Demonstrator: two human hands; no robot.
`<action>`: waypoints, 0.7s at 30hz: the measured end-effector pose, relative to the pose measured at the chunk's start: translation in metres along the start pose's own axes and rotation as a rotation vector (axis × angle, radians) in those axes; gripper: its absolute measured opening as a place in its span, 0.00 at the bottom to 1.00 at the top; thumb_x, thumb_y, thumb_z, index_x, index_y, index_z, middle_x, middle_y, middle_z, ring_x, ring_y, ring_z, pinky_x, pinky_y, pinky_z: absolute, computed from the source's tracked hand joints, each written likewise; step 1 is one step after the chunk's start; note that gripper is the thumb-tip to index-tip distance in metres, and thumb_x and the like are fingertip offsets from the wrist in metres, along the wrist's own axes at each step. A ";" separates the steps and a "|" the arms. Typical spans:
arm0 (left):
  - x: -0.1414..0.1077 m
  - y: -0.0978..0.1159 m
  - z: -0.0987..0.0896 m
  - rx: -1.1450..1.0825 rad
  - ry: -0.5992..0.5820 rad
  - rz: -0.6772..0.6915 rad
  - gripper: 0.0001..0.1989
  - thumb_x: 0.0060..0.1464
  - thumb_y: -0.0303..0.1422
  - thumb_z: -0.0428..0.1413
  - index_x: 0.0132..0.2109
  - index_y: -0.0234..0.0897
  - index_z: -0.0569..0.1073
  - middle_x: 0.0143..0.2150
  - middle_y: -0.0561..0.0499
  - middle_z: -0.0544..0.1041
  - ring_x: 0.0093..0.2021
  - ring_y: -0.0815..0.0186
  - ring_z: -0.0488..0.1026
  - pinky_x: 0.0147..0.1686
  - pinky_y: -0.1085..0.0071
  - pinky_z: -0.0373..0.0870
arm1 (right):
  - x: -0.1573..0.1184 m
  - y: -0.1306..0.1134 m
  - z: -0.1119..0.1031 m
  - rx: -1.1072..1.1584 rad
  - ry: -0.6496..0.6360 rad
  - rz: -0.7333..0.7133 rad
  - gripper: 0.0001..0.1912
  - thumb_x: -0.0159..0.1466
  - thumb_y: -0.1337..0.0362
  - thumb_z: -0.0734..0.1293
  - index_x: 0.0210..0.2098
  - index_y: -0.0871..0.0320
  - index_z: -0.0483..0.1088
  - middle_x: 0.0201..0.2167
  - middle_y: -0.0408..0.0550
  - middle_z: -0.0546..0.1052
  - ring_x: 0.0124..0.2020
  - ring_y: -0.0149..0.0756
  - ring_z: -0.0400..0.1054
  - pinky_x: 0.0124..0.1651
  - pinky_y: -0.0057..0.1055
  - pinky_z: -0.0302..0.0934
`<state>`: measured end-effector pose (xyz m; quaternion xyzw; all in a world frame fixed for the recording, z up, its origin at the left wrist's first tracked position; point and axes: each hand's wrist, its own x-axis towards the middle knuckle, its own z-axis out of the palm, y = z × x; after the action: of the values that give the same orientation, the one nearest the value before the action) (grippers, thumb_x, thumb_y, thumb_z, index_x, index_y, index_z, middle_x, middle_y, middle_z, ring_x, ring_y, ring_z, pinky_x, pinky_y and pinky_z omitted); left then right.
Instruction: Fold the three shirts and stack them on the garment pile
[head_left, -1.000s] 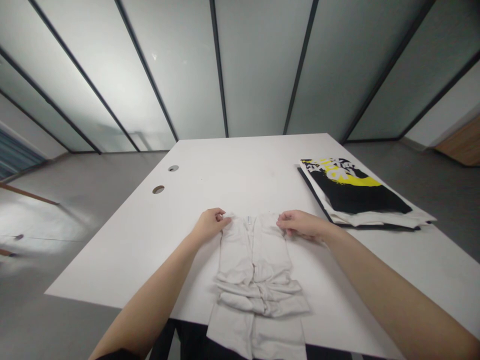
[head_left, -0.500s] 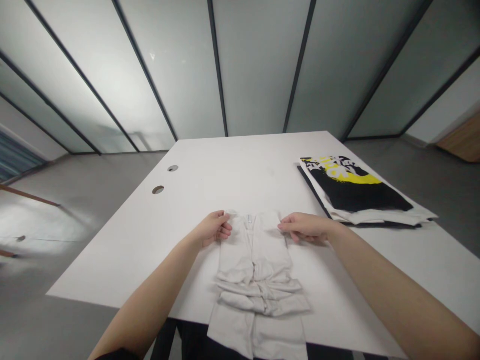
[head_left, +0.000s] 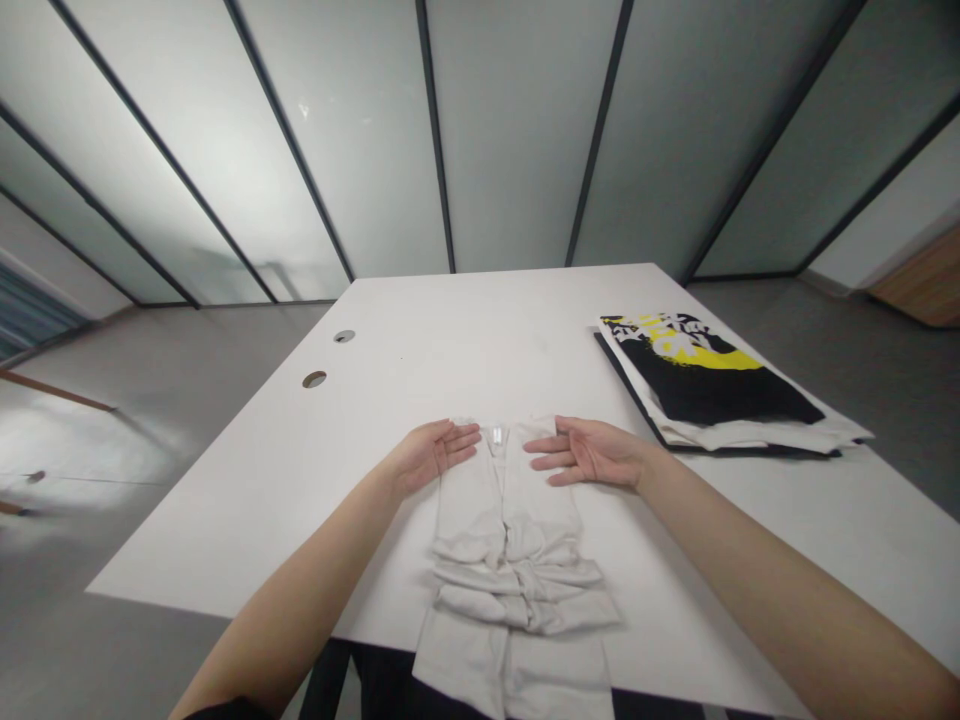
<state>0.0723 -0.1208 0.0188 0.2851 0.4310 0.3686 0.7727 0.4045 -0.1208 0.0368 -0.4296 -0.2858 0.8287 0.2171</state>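
Note:
An off-white garment [head_left: 469, 500], which looks like a shirt with its sides folded to the middle, lies lengthwise before me. A small label [head_left: 497, 435] shows at its far end. Its middle is bunched in crosswise folds, and the near end hangs past the table edge. My left hand [head_left: 435, 455] is at the far left corner, fingers stretched out over the cloth. Opposite it, my right hand [head_left: 589, 452] has its fingers spread over the far right corner, palm turned inward. Both hands are open; the thumbs are partly hidden.
The white table [head_left: 247, 500] has two round holes near its left edge. A stack of folded clothes [head_left: 750, 395], the top one black with yellow and white print, sits to the right. Frosted glass panels [head_left: 510, 130] stand behind the table.
Both hands have gone from pinching the garment's far corners to stretched-out fingers lying over them. The garment has stayed nearly in place.

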 end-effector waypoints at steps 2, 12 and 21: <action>0.000 0.001 0.000 0.012 0.008 0.001 0.10 0.71 0.30 0.53 0.50 0.31 0.78 0.67 0.31 0.77 0.64 0.55 0.78 0.66 0.60 0.76 | 0.002 0.002 0.000 -0.016 0.022 -0.003 0.15 0.81 0.59 0.56 0.50 0.58 0.71 0.60 0.62 0.81 0.47 0.42 0.83 0.46 0.41 0.81; 0.041 0.033 0.004 0.124 0.135 -0.132 0.08 0.69 0.26 0.51 0.47 0.33 0.76 0.51 0.36 0.84 0.48 0.60 0.85 0.54 0.61 0.82 | 0.043 -0.026 0.001 -0.108 0.229 -0.016 0.07 0.79 0.63 0.61 0.49 0.56 0.70 0.46 0.55 0.86 0.37 0.39 0.83 0.44 0.40 0.81; 0.108 0.112 0.031 0.452 0.324 0.128 0.08 0.66 0.38 0.59 0.46 0.40 0.72 0.44 0.42 0.80 0.39 0.60 0.79 0.47 0.51 0.80 | 0.091 -0.118 0.015 -0.313 0.465 -0.294 0.10 0.76 0.55 0.67 0.51 0.52 0.68 0.42 0.49 0.83 0.30 0.35 0.75 0.35 0.34 0.74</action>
<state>0.1019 0.0271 0.0693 0.4140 0.6012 0.3519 0.5859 0.3564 0.0170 0.0682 -0.5897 -0.4116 0.6140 0.3254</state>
